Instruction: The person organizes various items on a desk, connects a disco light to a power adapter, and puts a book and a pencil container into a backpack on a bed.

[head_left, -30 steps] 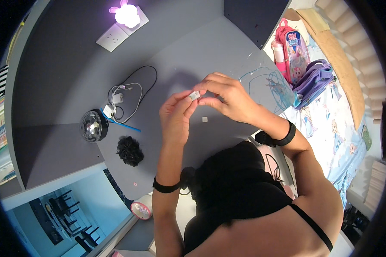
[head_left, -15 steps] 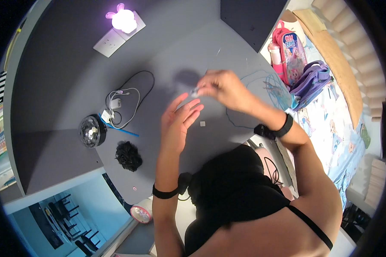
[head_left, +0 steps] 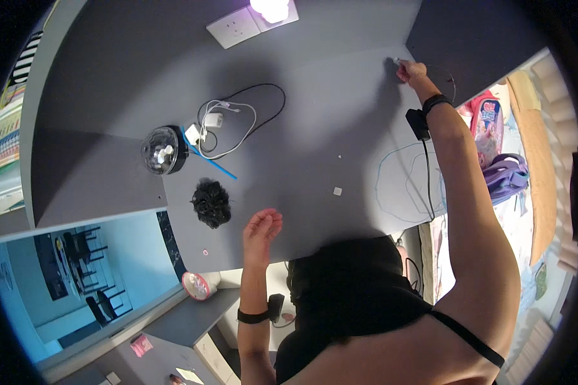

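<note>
Between one and two o'clock in the view, near the far corner of the smooth grey desk (head_left: 305, 173), a small whitish piece (head_left: 396, 60) is seen at the tips of the bare right hand (head_left: 411, 71). It appears to be pinched there between thumb and bent fingers, though its shape is too small to be made out.

At so long a reach, the pinch is best made light but firm, and any turn of the piece is better made with the fingertips than with the whole arm. Care is called for with the thin black cable (head_left: 428, 176) hung from the blocky black wrist device (head_left: 417, 124): the loose pale-blue cord loop (head_left: 379, 184), between six and seven o'clock from the hand, is crossed by it and could be snagged.

The right arm is stretched out almost straight, pointed toward eleven o'clock, with its fingers curled in. The bare left hand (head_left: 263, 226) is raised near the desk's front edge, pointed roughly toward twelve; its fingers are loosely bent and half spread, and nothing is seen in its hold. From it, a flat white square tile (head_left: 338, 191) is found at two o'clock and a ruffled black fabric-like bunch (head_left: 211, 203) at ten.
</note>
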Motion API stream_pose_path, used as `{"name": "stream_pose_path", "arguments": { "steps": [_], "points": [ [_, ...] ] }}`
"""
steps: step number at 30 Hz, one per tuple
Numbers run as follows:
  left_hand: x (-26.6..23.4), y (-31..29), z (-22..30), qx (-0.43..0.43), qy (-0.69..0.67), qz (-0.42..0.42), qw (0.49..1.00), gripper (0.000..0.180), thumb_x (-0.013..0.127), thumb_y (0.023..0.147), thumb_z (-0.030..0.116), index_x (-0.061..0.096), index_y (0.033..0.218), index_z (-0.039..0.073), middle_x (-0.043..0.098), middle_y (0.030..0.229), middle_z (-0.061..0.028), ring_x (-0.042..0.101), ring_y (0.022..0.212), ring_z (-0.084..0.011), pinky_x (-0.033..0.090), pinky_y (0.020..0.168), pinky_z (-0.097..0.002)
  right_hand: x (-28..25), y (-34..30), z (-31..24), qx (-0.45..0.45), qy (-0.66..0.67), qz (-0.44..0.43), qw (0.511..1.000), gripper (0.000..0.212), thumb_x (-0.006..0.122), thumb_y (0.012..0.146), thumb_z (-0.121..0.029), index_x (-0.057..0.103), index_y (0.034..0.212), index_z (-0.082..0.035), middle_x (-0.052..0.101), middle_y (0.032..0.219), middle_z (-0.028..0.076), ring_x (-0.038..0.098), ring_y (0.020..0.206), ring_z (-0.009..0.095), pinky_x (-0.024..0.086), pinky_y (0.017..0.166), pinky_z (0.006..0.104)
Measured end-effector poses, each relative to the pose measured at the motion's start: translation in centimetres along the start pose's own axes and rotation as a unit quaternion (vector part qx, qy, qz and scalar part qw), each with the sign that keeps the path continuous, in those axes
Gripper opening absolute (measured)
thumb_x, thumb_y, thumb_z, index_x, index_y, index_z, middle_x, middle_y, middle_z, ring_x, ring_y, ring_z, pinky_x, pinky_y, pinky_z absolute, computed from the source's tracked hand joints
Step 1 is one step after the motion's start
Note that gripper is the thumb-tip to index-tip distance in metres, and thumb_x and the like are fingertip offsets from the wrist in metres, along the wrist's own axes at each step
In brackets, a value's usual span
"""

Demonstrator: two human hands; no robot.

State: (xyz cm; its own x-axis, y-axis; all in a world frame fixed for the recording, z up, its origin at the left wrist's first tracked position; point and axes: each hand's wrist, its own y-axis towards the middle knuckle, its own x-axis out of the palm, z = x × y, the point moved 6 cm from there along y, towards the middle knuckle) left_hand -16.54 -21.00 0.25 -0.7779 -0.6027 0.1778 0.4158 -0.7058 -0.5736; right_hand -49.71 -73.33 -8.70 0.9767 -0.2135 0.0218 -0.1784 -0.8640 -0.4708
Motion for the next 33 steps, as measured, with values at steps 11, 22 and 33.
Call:
{"name": "stream_pose_path", "arguments": {
  "steps": [11, 22, 33],
  "points": [
    [10.2, 1.9, -4.4, 0.143, 0.428, -0.124, 0.884, 0.036, 0.063, 0.079, 0.009, 0.053, 0.113, 0.005, 0.059, 0.096, -0.011, 0.059, 0.083, -0.0228, 0.047, 0.075, -0.0331, 2.7, -13.2, -1.4, -0.227, -0.146, -0.233, 0.934, 0.015, 0.058, 0.079, -0.003, 0.062, 0.093, 0.0, 0.063, 0.087, 0.004, 0.057, 0.078, 0.013, 0.046, 0.07, 0.0261],
    [14.8, 5.7, -6.2, 0.341, 0.566, -0.121, 0.741, 0.015, 0.064, 0.07, 0.001, 0.052, 0.079, 0.001, 0.051, 0.088, -0.0128, 0.052, 0.088, -0.0322, 0.045, 0.074, -0.0409, -1.2, -30.0, 9.3, -0.189, -0.28, -0.303, 0.891, 0.015, 0.062, 0.08, -0.003, 0.063, 0.094, 0.001, 0.064, 0.083, 0.005, 0.059, 0.076, 0.01, 0.048, 0.069, 0.0252],
    [8.2, 3.6, -6.1, 0.218, 0.298, -0.098, 0.924, 0.012, 0.063, 0.075, 0.0, 0.053, 0.081, 0.001, 0.061, 0.071, -0.0083, 0.059, 0.062, -0.0197, 0.047, 0.057, -0.031, 9.8, -28.1, 9.9, -0.446, -0.449, -0.28, 0.722, 0.025, 0.07, 0.072, -0.013, 0.062, 0.092, 0.0, 0.062, 0.085, 0.019, 0.06, 0.082, 0.034, 0.048, 0.073, 0.0397]
  ]
}}
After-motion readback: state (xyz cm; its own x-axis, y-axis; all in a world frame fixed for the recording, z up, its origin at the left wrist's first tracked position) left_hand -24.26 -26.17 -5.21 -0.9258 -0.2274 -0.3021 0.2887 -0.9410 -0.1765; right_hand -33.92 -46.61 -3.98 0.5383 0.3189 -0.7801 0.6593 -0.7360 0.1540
